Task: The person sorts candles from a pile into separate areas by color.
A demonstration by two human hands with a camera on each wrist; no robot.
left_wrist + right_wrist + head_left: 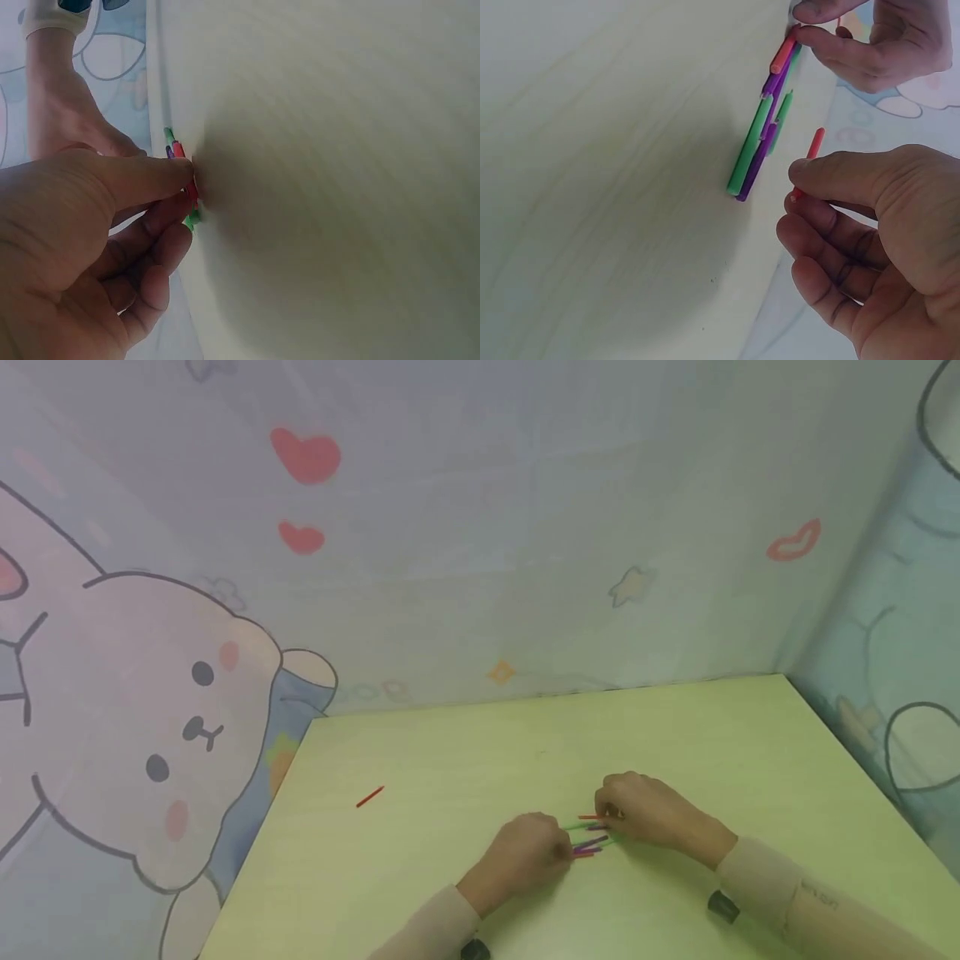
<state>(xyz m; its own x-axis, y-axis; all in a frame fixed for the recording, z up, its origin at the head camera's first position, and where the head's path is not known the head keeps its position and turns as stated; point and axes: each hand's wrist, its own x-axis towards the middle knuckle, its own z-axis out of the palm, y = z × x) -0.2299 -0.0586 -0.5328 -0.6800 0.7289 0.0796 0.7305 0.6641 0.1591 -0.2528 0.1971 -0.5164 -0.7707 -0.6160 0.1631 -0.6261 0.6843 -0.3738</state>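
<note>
My right hand (648,810) pinches a short red stick (817,142) between thumb and forefinger, with its other fingers loosely curled. Left of it, my left hand (525,856) pinches another red stick (783,55) by its end, low over the table. Around that stick lies a small bunch of thin sticks, among them a green stick (748,150) and a purple stick (756,165), roughly lined up between the hands. In the left wrist view, the thumb covers part of the pinched stick.
A lone red stick (370,797) lies on the pale yellow table (450,752), well left of the hands. Behind the table's back edge hangs a printed cloth (465,527) with hearts and a bear-like figure. Another printed cloth (900,635) borders the right side.
</note>
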